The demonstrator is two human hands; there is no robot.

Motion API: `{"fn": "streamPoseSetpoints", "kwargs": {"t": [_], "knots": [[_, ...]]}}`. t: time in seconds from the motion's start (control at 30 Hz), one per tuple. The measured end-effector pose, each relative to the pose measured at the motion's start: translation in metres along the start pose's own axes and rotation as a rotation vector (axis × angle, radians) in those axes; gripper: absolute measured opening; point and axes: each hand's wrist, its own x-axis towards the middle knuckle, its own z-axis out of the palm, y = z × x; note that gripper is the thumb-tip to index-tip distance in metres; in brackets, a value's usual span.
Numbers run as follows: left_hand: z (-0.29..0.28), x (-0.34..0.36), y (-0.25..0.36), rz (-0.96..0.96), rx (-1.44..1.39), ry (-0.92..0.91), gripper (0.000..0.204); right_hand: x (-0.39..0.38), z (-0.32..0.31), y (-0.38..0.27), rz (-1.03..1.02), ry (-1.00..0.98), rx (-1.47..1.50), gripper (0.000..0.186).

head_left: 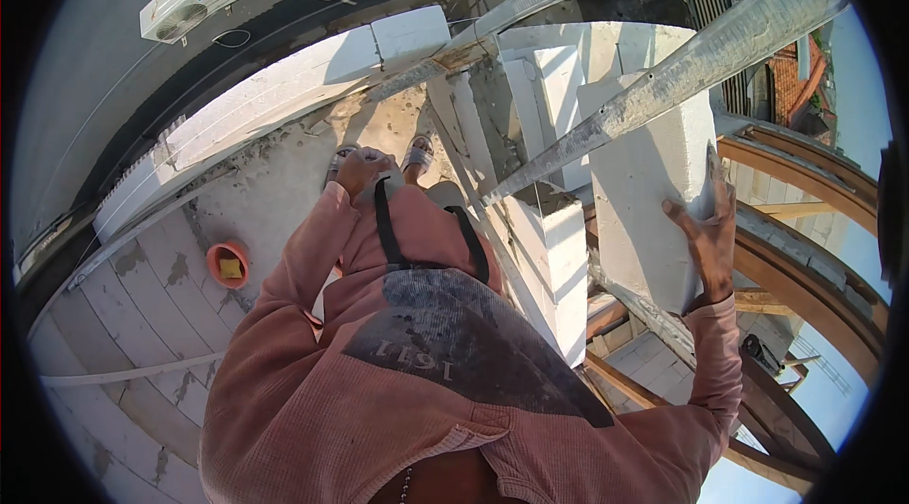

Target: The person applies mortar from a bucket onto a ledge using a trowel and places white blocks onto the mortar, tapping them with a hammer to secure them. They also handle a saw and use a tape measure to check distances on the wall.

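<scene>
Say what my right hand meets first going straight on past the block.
Probably the metal pole crossing in front of the white block, ahead of the right hand; depth is unclear, so the hand might miss it.

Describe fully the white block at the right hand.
The white block is large and rectangular, with a broad, matte, partly shaded face; it looks like lightweight concrete. It sits right of the picture's centre, long sides running upward, the right hand clasping its outer edge. A grey metal beam crosses in front; contact there is unclear.

Left hand point(365, 170) curled; right hand point(712, 241) clasping, thumb splayed.
</scene>
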Motion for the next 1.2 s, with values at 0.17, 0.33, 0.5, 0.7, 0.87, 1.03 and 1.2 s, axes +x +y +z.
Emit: {"fn": "streamPoseSetpoints", "kwargs": {"t": [0.17,0.33,0.5,0.7,0.87,1.03,1.2], "knots": [[-0.043,0.003,-0.036,0.307,0.495,-0.087,0.038,-0.072,-0.012,-0.075,0.269,0.236,0.279,0.101],[-0.091,0.008,-0.057,0.382,0.751,-0.305,0.041,-0.155,0.000,-0.163,0.463,0.428,0.458,0.097],[-0.119,-0.004,-0.085,0.412,1.054,-0.557,0.049,-0.234,0.053,-0.215,0.676,0.557,0.569,0.098],[-0.141,-0.040,-0.104,0.207,1.053,-0.512,0.051,-0.319,0.167,-0.230,0.762,0.387,0.463,0.100],[-0.181,-0.073,-0.111,0.080,1.568,-0.634,0.074,-0.363,0.310,-0.237,0.839,0.151,0.401,0.106],[-0.195,-0.104,-0.142,-0.338,1.832,-0.762,0.101,-0.402,0.460,-0.256,0.864,-0.067,0.238,0.110],[-0.193,-0.110,-0.201,-0.498,2.215,-0.805,0.120,-0.434,0.607,-0.273,0.885,0.019,0.283,0.106]]}}
